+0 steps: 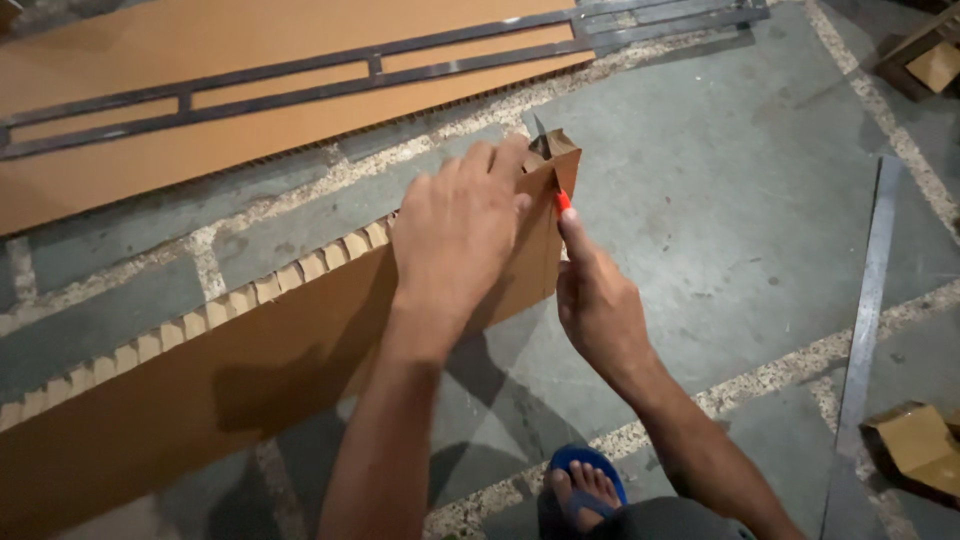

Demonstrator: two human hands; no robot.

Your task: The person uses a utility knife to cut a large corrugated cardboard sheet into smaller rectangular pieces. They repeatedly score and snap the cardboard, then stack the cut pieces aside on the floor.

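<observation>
A long honeycomb cardboard panel (200, 370) stands on edge across the floor, its open cells showing along the top. My left hand (455, 235) grips the panel's far right end from above, fingers over the top corner. My right hand (595, 305) holds a small knife with a red handle (563, 203) against that end, the index finger stretched along it. A grey blade tip (538, 128) pokes up at the torn top corner of the cardboard.
A large flat cardboard sheet (150, 150) lies at the back left with a dark metal frame (300, 75) on it. A long metal strip (868, 300) lies at right, cardboard scraps (915, 445) near it. My foot in a blue sandal (585, 490) is below.
</observation>
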